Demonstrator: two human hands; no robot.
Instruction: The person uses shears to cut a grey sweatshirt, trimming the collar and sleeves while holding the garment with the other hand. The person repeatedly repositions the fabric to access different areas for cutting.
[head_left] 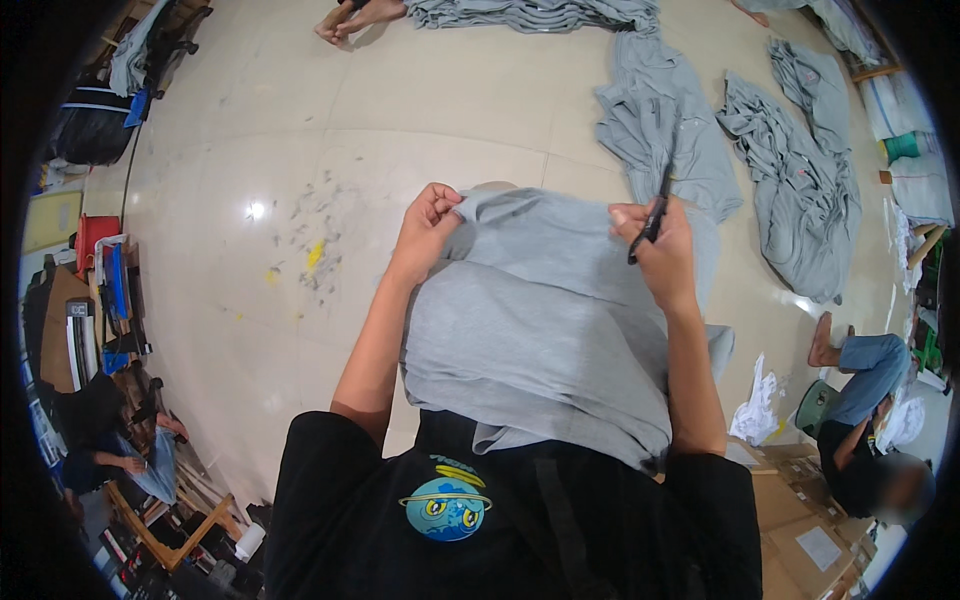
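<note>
A grey garment (540,300) is spread across my lap, its folds bunched toward my black shirt. My left hand (428,230) is closed, pinching the garment's far left edge between thumb and fingers. Near its far right edge, my right hand (655,250) is closed around a slim black tool (655,218). The tool's thin end points away from me, over another piece of grey cloth; its exact kind cannot be made out. My right thumb and fingertips are at the garment's edge, but whether they grip the cloth as well is unclear.
Piles of grey garments (790,170) lie on the tiled floor to the right and ahead. Yellow and grey scraps (316,254) are scattered at left. A seated person (860,400) is at right, above cardboard boxes (800,525). Another person's hand (133,465) shows at lower left.
</note>
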